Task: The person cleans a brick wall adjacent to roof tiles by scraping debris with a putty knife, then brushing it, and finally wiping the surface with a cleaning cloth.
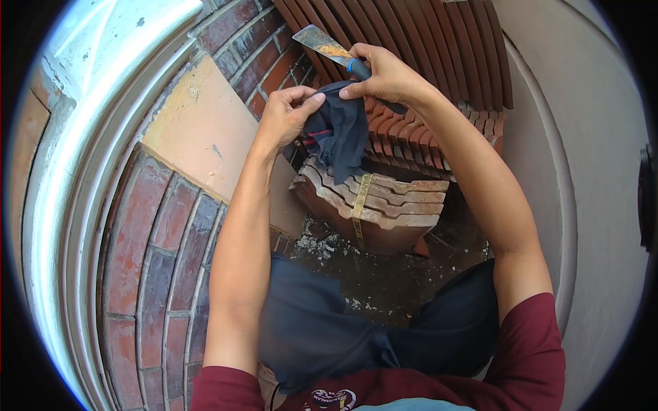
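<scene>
At upper centre, both hands point(291, 116) point(384, 74) pinch the dark cloth point(340, 130); the right also grips the putty knife point(329, 48), whose blade should point away from the fingers.

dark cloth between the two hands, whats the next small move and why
I'd probably set the scraper down first: the right hand grips it while also pinching the dark cloth, which the left hand holds too, and the scraper's blade sticks out.
</scene>
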`<state>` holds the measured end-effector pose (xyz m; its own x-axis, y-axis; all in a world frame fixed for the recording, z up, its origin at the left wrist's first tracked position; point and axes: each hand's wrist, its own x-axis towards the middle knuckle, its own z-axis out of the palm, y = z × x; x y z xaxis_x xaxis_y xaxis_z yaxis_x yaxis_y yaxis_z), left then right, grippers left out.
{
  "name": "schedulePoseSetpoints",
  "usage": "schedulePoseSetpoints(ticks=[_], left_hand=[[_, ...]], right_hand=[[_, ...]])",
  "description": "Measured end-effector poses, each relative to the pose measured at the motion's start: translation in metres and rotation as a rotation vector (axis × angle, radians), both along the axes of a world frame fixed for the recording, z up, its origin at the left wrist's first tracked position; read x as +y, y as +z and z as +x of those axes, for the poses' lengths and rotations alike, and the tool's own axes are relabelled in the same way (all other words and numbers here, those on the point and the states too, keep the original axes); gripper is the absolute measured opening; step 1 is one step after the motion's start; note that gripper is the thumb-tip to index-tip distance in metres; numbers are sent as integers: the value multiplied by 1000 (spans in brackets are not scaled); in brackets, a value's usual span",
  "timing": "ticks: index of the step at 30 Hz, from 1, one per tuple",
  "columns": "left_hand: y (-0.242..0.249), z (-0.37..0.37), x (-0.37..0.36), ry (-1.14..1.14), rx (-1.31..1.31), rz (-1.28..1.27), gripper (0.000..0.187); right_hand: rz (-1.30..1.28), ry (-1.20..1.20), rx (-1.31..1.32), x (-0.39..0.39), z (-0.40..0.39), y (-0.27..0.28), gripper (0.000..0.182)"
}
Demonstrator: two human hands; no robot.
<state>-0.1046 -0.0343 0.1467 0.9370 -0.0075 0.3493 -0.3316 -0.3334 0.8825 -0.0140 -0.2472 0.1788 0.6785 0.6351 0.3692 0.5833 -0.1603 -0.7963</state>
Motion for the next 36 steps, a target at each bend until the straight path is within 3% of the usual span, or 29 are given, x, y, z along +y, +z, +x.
schedulePoseSetpoints(ticks=[4, 9, 17, 20, 24, 27, 28, 31, 36], left_hand=[[1, 6, 11, 227, -123, -212, 17], [-3, 5, 35, 378, -72, -279, 18], [-11, 7, 50, 526, -90, -125, 25], [-13, 11, 53, 623, -189, 234, 27], [10, -13, 22, 290, -239, 568, 27], [19, -23, 8, 115, -211, 876, 27], [24, -26, 7, 113, -143, 802, 30], [29, -30, 11, 94, -256, 759, 28], [7, -18, 10, 265, -496, 478, 17]], right_hand=[[-24, -142, -84, -1, -11, 7, 35], [-150, 48, 259, -10, -28, 24, 34], [-408, 142, 408, -3, -41, 14, 39], [-453, 186, 498, 7, -52, 7, 40], [-287, 180, 568, 35, -59, -25, 35], [13, 139, 606, 56, -53, -60, 33], [56, 136, 591, 58, -52, -65, 33], [210, 105, 502, 65, -45, -77, 33], [325, 83, 451, 71, -37, -74, 30]])
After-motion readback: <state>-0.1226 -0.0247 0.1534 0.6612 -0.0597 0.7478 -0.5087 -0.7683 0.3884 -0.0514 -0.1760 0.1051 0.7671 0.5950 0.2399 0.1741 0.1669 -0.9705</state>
